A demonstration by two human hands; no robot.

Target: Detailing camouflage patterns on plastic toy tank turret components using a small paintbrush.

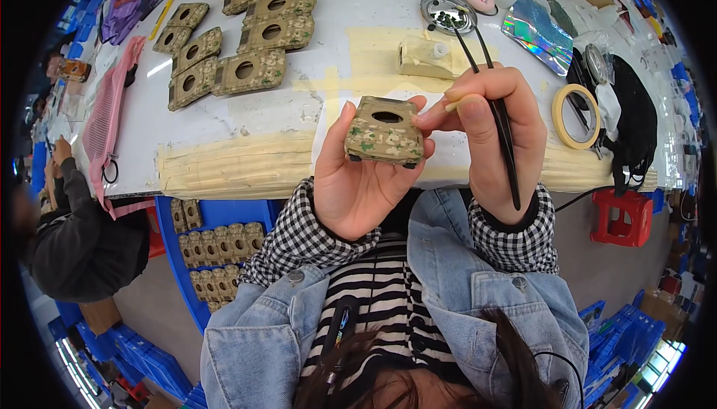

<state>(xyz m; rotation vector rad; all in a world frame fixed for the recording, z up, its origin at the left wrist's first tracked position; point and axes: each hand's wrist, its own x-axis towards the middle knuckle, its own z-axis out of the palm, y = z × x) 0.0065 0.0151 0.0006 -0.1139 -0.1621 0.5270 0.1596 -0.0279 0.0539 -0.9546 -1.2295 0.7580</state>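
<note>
My left hand [355,194] cups a camouflage model vehicle hull [381,139] with a round hole in its top and small dark parts along its near lower edge. My right hand [515,114] grips black tweezers [506,156], whose tips point away toward a round dish [426,7] of small dark green bits. Between the right thumb and forefinger sits a short pale stick [451,106], its end by the hull's right side. Beyond the hands, a tan block [409,60] rests on the taped table.
Several matching hulls [263,67] lie at the far left. A pink mesh cloth [112,121] hangs over the table's left edge. At the right are a tape roll [562,134], a black cloth bag [638,103] and a shiny pouch [539,34]. Below, a blue tray [185,278] holds more hulls.
</note>
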